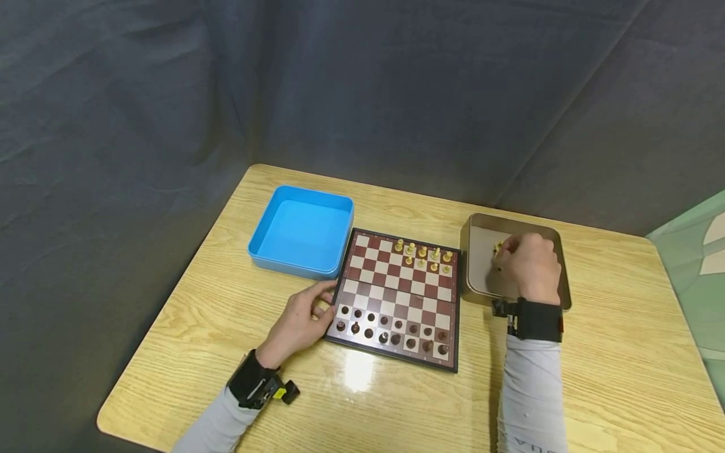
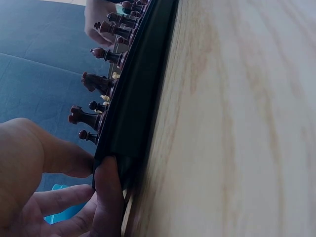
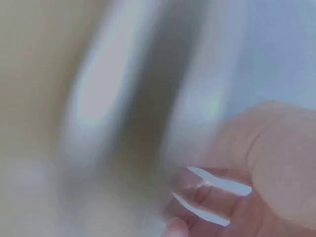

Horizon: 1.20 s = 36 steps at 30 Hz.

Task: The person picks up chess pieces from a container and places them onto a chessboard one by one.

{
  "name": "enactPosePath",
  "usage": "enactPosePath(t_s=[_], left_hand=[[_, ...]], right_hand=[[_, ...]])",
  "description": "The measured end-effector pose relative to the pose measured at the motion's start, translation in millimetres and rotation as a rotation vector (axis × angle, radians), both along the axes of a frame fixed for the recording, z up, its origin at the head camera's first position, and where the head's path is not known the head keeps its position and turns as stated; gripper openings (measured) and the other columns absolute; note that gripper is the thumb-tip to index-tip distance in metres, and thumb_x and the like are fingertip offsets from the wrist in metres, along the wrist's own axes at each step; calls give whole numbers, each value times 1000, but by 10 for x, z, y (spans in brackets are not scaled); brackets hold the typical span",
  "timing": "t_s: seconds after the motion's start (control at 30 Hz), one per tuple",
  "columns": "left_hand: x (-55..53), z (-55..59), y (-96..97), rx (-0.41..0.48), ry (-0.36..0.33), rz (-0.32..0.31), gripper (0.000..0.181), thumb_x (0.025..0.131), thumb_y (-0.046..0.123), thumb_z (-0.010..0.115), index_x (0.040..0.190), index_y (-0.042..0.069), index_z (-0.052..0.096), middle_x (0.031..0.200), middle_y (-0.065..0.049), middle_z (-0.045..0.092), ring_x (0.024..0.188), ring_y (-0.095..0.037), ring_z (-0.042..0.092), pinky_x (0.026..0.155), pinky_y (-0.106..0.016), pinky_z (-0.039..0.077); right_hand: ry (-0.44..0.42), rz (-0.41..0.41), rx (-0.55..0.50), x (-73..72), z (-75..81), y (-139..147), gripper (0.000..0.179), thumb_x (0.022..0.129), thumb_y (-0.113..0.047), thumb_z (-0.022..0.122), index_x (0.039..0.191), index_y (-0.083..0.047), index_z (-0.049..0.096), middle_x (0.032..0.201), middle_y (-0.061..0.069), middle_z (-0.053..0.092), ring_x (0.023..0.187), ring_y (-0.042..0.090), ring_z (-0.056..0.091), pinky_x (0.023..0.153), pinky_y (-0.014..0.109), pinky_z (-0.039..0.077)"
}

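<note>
A chessboard lies on the table with dark chess pieces in two rows along its near side. Cream chess pieces stand at its far right corner. My left hand grips the board's left edge, thumb and fingers at the rim in the left wrist view. Over the metal tin to the right, my right hand reaches down with bent fingers. Small yellowish pieces show in the tin beside its fingertips. Whether it pinches one is hidden; the right wrist view is blurred.
A blue tray stands at the back left, close to the board's far left corner. Behind the wooden table hangs a dark grey curtain. Light glares on the tabletop in front of the board.
</note>
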State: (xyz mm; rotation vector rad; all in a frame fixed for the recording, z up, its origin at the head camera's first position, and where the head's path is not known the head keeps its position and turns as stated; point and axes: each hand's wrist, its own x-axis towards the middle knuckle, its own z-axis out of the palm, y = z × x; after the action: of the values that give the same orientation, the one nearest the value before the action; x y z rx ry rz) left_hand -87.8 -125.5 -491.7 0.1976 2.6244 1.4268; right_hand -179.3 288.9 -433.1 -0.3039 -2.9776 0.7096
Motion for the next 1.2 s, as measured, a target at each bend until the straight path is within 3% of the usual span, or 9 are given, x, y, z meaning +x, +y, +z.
enactPosePath(t_s=[0.33,0.57,0.7,0.9,1.2], left_hand=[[-3,3,4,7,-10,1,56,91,4,70,145,5,58,105,-7,69,73,-8,64,62,-26,56],[0,3,2,15,-12,3,56,91,3,70,145,5,58,105,-7,69,72,-8,64,62,-26,56],[2,2,0,12,-8,1,56,91,3,70,145,5,58,105,-7,69,72,-8,64,62,-26,56],[-2,10,-3,0,-13,6,56,91,4,71,145,5,59,105,-6,69,72,-8,64,61,-26,56],[-2,-1,7,1,-14,7,56,91,5,71,145,5,58,105,-6,69,72,-8,64,62,-26,56]], right_hand=[[230,65,8,126,292,-238,15,89,-6,64,91,1,76,89,22,75,57,32,64,41,34,38],[277,101,20,218,468,-489,14,91,-9,67,93,0,77,87,20,76,60,33,64,43,35,39],[290,120,16,256,518,-591,14,92,-9,67,94,-1,77,86,20,76,66,35,67,44,43,45],[374,176,28,255,528,-774,9,89,-6,69,91,-5,78,83,17,75,70,35,70,51,56,49],[340,299,32,184,398,-1039,10,89,-1,69,94,1,78,84,17,70,66,31,66,50,46,50]])
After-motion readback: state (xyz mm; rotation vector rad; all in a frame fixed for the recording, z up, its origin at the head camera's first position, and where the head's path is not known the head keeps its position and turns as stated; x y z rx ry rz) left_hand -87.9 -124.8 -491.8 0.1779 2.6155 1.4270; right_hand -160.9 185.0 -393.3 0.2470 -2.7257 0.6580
